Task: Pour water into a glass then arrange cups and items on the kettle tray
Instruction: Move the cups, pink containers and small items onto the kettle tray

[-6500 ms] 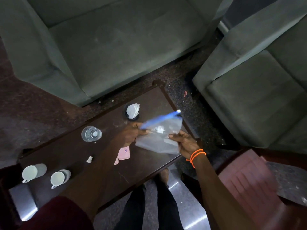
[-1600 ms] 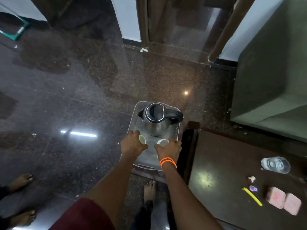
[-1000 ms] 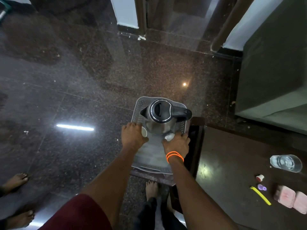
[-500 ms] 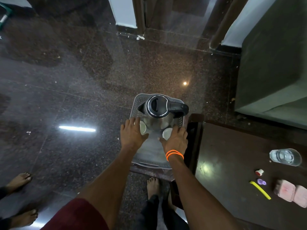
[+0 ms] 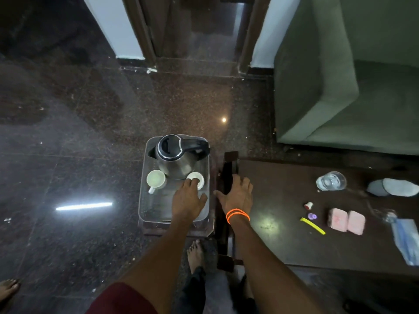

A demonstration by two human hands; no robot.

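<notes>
The surface (image 5: 283,234) is lying right of the tray (image 5: 156,209). The kettle (image 5: 175,159) is standing at the tray's far end. The left hand (image 5: 188,200), fingers (image 5: 192,183) loosely spread, is touching the right cup (image 5: 196,179); the left cup (image 5: 156,180) is sitting beside the kettle. The right hand (image 5: 238,193), fingers splayed, is resting on the surface's edge. The glass (image 5: 331,181) is standing well right of the tray.

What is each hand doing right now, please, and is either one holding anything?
Left hand: open, fingertips touching the right-hand cup on the tray, not gripping.
Right hand: open, empty, spread over the edge of the dark table.
</notes>
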